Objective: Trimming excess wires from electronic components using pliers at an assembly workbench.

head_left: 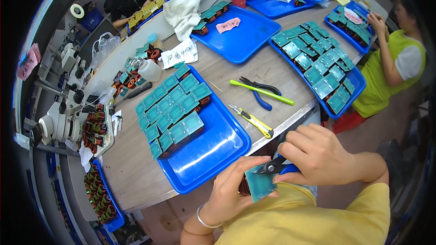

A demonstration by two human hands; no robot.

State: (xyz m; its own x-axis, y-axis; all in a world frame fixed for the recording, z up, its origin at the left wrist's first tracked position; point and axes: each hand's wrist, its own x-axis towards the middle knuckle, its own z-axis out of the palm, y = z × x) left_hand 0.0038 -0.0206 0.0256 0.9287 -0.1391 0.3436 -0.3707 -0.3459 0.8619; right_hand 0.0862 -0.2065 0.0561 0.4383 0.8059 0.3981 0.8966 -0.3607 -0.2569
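Wooden table (127, 172) crowded with blue trays, and you're just off its near edge, one green board (262, 187) between your hands!

Your left hand (227, 184) is half-curled, gripping that board and its copper coil (244, 186) from the left; your right hand (318, 154) is wrapped round one pair of blue-handled pliers (271, 168), the black jaws over the board's upper corner, though whether they bite you cannot tell. Count them near the table's near edge: one spare pair of pliers (255, 84), one yellow knife (252, 120), one lime-green stick (264, 93). Flanking these, two trays reach that edge: one part-filled (215, 143) at left, one well loaded (359, 83) at right.
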